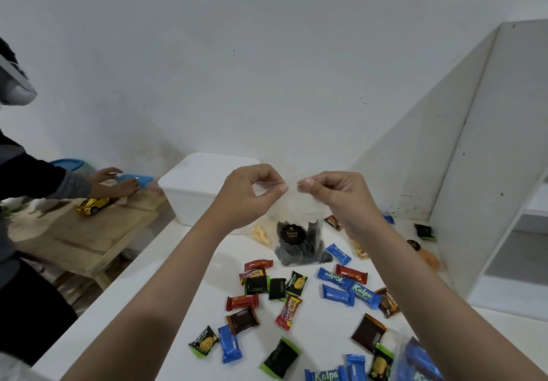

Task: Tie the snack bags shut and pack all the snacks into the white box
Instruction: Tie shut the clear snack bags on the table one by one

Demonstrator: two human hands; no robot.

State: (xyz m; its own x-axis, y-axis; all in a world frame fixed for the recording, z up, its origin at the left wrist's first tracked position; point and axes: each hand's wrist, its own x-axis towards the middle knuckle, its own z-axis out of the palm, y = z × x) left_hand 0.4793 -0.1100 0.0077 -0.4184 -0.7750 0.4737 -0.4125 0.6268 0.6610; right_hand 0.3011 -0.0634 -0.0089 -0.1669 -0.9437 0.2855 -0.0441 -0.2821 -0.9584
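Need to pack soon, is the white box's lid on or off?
On: the white plastic box wears a flat white lid, hiding its inside.

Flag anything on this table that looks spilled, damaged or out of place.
Nothing looks damaged. The wrapped snacks lie scattered loose across the white table, none visibly packed yet. Both hands, left and right, pinch the clear bag by its top.

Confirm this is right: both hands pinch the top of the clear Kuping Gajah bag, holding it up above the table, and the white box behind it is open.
Wrong: the head view shows the white box closed, lid on. Both the left hand and the right hand do pinch the Kuping Gajah bag.
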